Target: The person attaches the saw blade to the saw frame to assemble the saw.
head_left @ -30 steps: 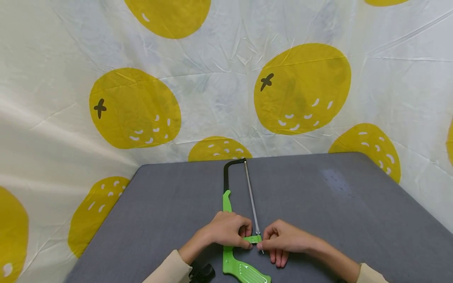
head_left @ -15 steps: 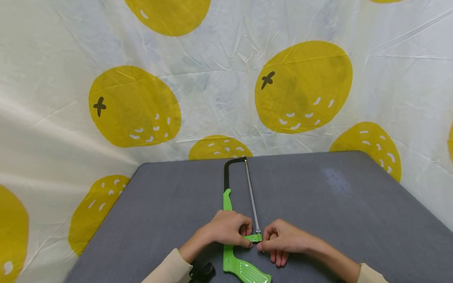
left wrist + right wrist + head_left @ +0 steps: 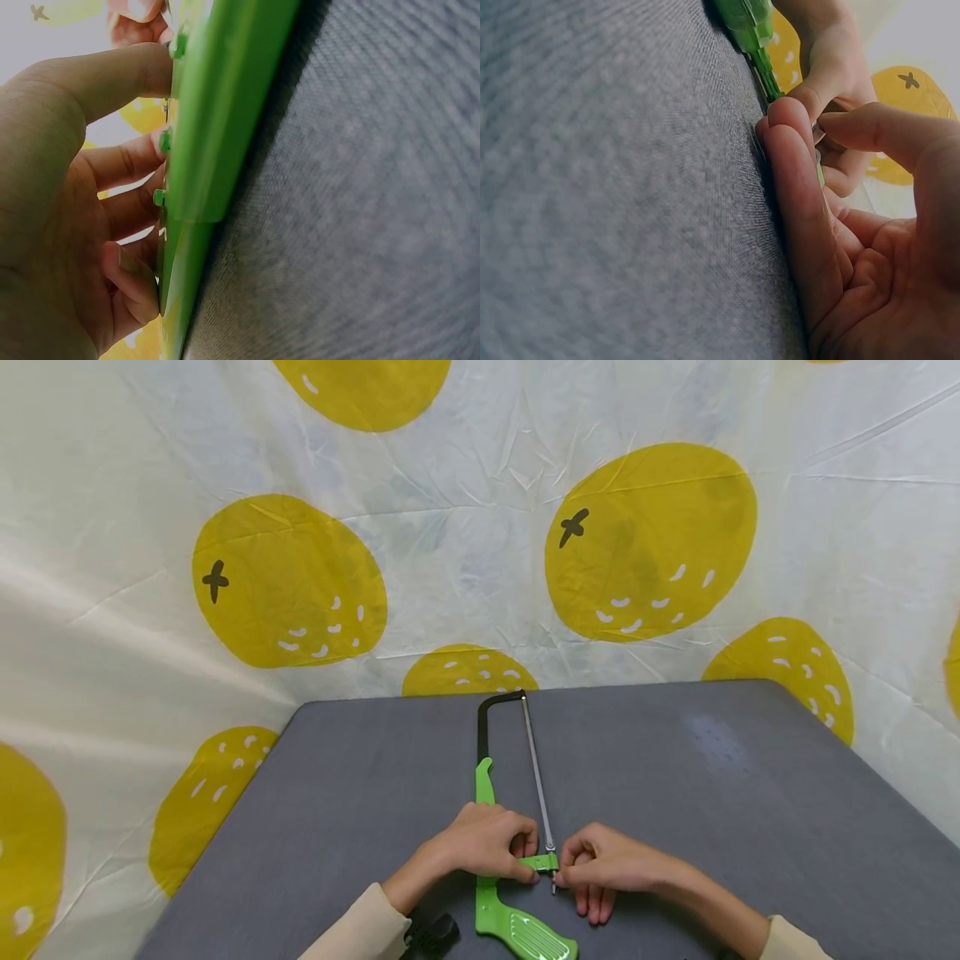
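Note:
A hacksaw (image 3: 485,777) with a green handle, black front bow and silver blade side lies on the grey tabletop. My left hand (image 3: 487,842) rests over its green frame, thumb and fingers gripping by the short green cross arm (image 3: 536,862). In the left wrist view, the fingers (image 3: 124,161) press along the green frame (image 3: 225,112). My right hand (image 3: 611,864) pinches with thumb and index finger at the metal tension screw (image 3: 554,885), which sticks out below the cross arm. The right wrist view shows only a sliver of metal (image 3: 817,133) between those fingertips.
The grey tabletop (image 3: 390,785) meets a white cloth (image 3: 465,568) printed with yellow fruit at the back and sides. A small black object (image 3: 437,933) lies by the left sleeve, left of the saw handle.
The right fingertips have shifted slightly, and more of the metal screw end shows below the cross arm. The left hand keeps its hold; the whole view drifts a little.

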The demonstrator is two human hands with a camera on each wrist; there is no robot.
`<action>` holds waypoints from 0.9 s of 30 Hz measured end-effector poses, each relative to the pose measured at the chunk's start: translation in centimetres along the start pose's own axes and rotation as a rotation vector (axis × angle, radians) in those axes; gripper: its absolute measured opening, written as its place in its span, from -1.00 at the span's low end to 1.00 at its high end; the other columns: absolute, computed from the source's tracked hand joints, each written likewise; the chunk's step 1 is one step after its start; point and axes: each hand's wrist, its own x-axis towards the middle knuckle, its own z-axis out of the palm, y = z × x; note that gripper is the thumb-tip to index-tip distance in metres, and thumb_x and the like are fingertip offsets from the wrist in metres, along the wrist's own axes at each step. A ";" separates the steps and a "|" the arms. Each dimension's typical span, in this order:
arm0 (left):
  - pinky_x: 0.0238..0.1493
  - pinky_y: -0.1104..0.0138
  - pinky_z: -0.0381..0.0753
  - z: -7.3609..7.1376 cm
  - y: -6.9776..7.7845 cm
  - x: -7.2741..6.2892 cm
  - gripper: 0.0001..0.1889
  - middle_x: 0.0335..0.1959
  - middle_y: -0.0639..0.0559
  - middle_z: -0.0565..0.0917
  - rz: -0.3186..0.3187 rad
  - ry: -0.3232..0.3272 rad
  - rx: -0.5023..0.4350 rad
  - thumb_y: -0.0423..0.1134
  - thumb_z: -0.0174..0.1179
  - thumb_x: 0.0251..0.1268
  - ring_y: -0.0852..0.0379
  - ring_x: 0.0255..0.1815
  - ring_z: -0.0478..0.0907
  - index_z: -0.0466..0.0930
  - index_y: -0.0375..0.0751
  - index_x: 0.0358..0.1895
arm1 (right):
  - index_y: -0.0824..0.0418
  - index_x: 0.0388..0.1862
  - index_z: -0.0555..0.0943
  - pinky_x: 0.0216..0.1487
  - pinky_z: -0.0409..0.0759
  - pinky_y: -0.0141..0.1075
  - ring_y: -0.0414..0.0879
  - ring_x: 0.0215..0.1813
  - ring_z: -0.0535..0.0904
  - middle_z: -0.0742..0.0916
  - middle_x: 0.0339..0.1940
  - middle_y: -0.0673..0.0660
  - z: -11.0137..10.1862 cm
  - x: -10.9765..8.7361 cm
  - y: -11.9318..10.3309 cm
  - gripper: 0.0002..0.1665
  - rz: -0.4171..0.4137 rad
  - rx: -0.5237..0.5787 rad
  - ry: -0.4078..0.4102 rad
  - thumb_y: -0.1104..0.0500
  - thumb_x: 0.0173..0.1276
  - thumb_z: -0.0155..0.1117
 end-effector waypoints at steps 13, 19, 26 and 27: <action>-0.50 0.38 0.32 0.3 0.1 0.0 -0.73 -0.58 0.43 0.49 -0.012 0.009 0.017 0.22 0.44 0.13 0.41 -0.60 0.40 0.53 0.30 -0.44 | 0.50 -0.26 0.62 -0.59 0.64 -0.36 -0.25 -0.64 0.68 0.74 -0.62 0.06 -0.1 0.0 0.3 -0.71 -0.013 0.002 -0.017 0.21 0.41 0.23; -0.50 0.39 0.32 0.2 0.1 0.0 -0.73 -0.58 0.44 0.49 -0.011 0.012 0.028 0.23 0.43 0.13 0.43 -0.60 0.40 0.54 0.30 -0.43 | 0.50 -0.26 0.62 -0.59 0.63 -0.36 -0.25 -0.64 0.68 0.73 -0.62 0.06 -0.1 0.1 0.2 -0.71 -0.018 0.003 -0.021 0.21 0.41 0.22; -0.51 0.38 0.32 0.3 0.0 0.1 -0.73 -0.58 0.43 0.49 -0.011 0.012 0.014 0.21 0.44 0.12 0.41 -0.60 0.40 0.53 0.30 -0.44 | 0.48 -0.24 0.64 -0.58 0.66 -0.31 -0.24 -0.65 0.68 0.75 -0.60 0.11 -0.3 0.1 0.3 -0.71 -0.022 0.007 -0.033 0.20 0.44 0.22; -0.51 0.38 0.32 0.3 0.0 0.1 -0.73 -0.58 0.43 0.49 -0.013 0.010 0.012 0.21 0.44 0.13 0.41 -0.60 0.40 0.53 0.29 -0.44 | 0.47 -0.24 0.64 -0.58 0.66 -0.31 -0.24 -0.65 0.68 0.75 -0.61 0.10 -0.3 0.1 0.4 -0.71 -0.021 0.009 -0.033 0.20 0.45 0.22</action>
